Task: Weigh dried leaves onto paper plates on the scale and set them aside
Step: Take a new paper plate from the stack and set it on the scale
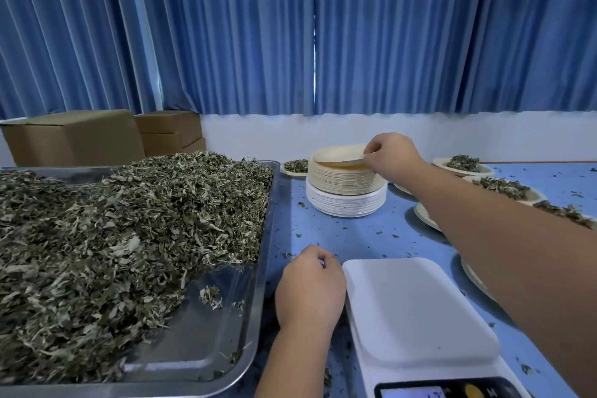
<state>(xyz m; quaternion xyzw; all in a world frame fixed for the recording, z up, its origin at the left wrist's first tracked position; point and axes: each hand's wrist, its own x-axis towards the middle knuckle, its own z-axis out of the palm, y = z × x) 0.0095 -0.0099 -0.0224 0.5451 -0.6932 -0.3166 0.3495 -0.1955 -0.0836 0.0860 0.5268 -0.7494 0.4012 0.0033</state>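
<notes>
Beside scale (pixel 420 310), heaped leaf tray (pixel 206 336).

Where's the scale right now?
Head view, lower centre-right: the scale sits on the blue table, just right of the left hand and the metal tray of leaves.

Blue tabletop (pixel 355 236), leaf-flecked, carries: rimmed steel tray (pixel 263 284) at left, white digital scale (pixel 416 310) near, round paper-plate stack (pixel 345 203) centre, leaf-filled paper plates (pixel 444 166) right.

Right hand (pixel 391 155) reaches forward, fingers (pixel 371 149) pinching (left hand (pixel 310 291) loosely curled).
</notes>
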